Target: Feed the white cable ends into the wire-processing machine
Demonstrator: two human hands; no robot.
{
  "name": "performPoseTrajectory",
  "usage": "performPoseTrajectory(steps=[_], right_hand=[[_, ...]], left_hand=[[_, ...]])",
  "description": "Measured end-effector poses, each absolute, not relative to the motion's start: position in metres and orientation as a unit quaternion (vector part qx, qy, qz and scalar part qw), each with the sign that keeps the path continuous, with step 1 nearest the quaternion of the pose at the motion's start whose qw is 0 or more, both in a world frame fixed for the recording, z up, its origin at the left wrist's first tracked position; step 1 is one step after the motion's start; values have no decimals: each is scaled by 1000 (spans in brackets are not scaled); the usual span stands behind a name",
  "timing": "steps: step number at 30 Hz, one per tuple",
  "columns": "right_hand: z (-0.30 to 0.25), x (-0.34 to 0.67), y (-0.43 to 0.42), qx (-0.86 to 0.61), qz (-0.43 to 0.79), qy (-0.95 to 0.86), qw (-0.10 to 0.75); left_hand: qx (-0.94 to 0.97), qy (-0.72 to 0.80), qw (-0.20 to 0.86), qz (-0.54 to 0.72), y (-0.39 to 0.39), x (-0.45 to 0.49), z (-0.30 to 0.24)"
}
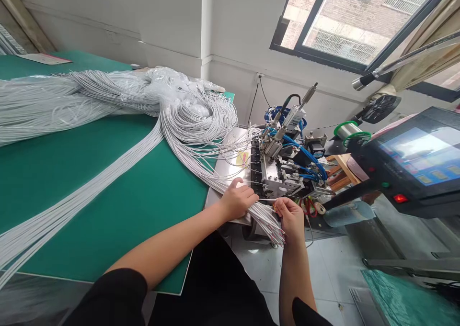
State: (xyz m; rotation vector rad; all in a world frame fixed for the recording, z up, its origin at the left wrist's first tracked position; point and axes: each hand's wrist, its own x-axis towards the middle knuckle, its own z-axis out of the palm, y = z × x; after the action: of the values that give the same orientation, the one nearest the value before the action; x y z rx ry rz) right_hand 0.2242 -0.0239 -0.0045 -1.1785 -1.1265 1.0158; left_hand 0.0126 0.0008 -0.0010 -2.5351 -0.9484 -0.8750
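My left hand [237,200] is closed around a bundle of thin white cables [266,220], whose loose ends fan out to the right and downward. Beside those ends, my right hand [290,216] pinches the tip of one white cable that stretches across from the left hand. A small orange bit shows at the right fingertips, too small to make out. Just beyond both hands stands a metal machine [273,173] with blue air hoses and a row of dark slots along its left side. Several cables run from the table into that side.
Piles of white cable [201,120], partly in clear plastic, lie on the green table [108,149]. A control screen [424,158] juts in at right, with a solder wire spool [352,133] and small fan [381,108] behind. A clear blue container [348,214] stands below.
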Motion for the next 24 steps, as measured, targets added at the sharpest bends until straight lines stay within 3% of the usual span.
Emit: performPoseTrajectory(steps=[24], right_hand=[[-12,224,-24,-466,464,-488,573]], left_hand=[[-900,-321,120,-268,5,12,-5]])
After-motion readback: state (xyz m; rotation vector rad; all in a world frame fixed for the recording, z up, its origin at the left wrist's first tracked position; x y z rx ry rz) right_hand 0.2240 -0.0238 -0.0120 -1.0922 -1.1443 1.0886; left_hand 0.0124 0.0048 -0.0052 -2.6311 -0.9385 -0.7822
